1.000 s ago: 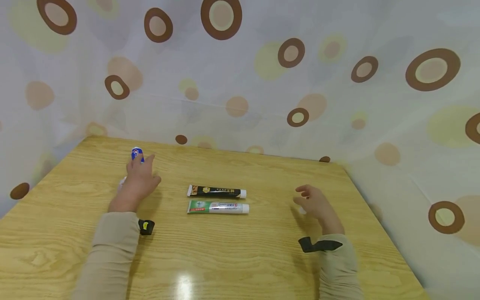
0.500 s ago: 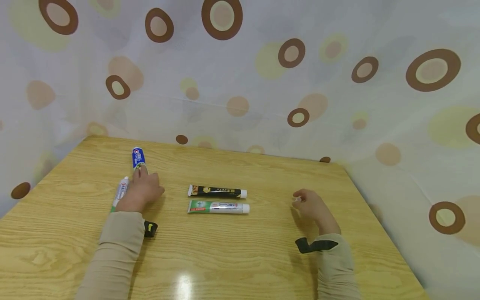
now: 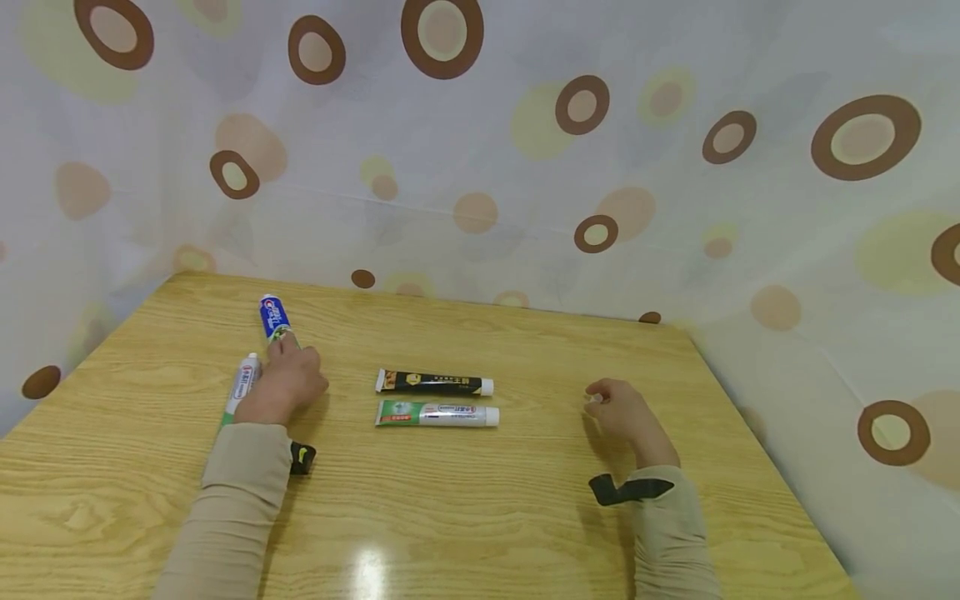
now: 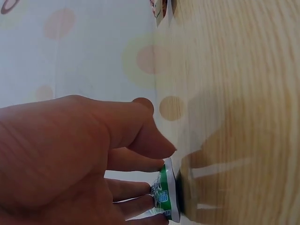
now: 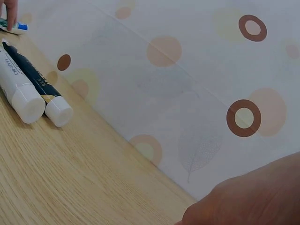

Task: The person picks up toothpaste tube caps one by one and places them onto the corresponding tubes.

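My left hand reaches down to the near end of a blue, white and green toothpaste tube at the back left. In the left wrist view its fingertips touch the tube's green crimped end, and the thumb stands beside it. A white and green toothpaste tube lies partly hidden under the left forearm. At the right, my right hand is held over the table with curled fingers. A small white thing shows between its thumb and fingers; I cannot tell what it is.
Between the hands, a black toothpaste tube and a green and white toothpaste tube lie side by side, caps to the right. The wooden table is enclosed at the back and sides by a patterned cloth.
My left hand has drawn back along the blue tube to its near end, uncovering its label, and the tube has turned slightly. The right hand's fingers have curled in a little.
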`<state>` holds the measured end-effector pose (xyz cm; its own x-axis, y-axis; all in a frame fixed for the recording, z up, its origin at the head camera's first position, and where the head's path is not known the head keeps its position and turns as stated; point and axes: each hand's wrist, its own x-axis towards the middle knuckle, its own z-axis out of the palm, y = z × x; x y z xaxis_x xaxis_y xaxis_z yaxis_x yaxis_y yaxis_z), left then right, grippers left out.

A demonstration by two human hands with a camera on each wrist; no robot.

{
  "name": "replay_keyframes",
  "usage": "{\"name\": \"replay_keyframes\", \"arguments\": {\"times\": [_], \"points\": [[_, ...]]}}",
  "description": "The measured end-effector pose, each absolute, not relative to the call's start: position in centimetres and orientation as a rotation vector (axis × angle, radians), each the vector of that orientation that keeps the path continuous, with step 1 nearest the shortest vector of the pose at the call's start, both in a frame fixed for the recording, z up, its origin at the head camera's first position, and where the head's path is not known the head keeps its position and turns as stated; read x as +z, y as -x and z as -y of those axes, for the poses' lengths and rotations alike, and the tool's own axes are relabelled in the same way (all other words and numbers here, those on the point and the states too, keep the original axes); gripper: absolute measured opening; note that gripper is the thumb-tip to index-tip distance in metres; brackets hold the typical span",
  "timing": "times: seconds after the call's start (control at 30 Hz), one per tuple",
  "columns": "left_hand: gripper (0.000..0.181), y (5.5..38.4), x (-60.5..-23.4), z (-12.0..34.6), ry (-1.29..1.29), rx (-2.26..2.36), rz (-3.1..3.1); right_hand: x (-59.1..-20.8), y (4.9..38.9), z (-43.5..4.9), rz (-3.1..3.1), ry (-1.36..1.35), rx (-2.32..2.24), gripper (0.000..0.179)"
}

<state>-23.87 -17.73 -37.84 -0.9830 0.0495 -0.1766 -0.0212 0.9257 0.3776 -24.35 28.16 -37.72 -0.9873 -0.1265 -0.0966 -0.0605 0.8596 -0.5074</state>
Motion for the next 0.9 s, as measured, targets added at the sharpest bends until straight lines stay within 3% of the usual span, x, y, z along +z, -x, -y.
{"name": "replay_keyframes", "arguments": {"times": [0.43,0.9], "points": [[0.028,23.2,-36.8,15.8,-0.117,0.518,-2.854,-37.8,24.2,-28.2,-2.883,0.068,-0.783,0.036],[0.042,22.8,-36.8,16.3,-0.104,0.607,-2.922,-37.6,24.2,-28.0,-2.88,0.063,-0.79,0.035]]}}
